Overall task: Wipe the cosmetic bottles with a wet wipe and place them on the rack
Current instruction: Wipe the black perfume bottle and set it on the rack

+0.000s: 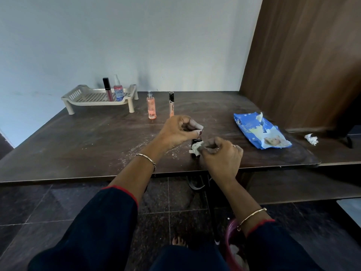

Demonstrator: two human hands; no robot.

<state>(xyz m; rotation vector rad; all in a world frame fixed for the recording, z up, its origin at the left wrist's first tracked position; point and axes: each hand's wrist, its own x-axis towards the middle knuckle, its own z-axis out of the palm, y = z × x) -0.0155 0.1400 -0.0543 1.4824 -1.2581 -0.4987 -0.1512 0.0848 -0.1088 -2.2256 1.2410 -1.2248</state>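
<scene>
A small dark bottle point(195, 142) stands near the table's front edge. My left hand point(178, 131) pinches its top from above. My right hand point(220, 153) presses a crumpled white wet wipe point(196, 148) against the bottle's side. An orange spray bottle point(151, 106) and a slim peach tube with a black cap point(171, 104) stand upright behind my hands. The beige perforated rack point(88, 98) sits at the back left, holding a dark-capped pink tube point(108, 89) and a pink-and-blue spray bottle point(118, 90).
A blue wet-wipe pack point(259, 132) lies to the right with a wipe poking out. A used white wipe ball point(312, 138) rests further right. A wooden panel point(302, 55) rises at the right. A pink bin point(233, 249) stands on the floor below. White crumbs dust the dark tabletop point(88, 145).
</scene>
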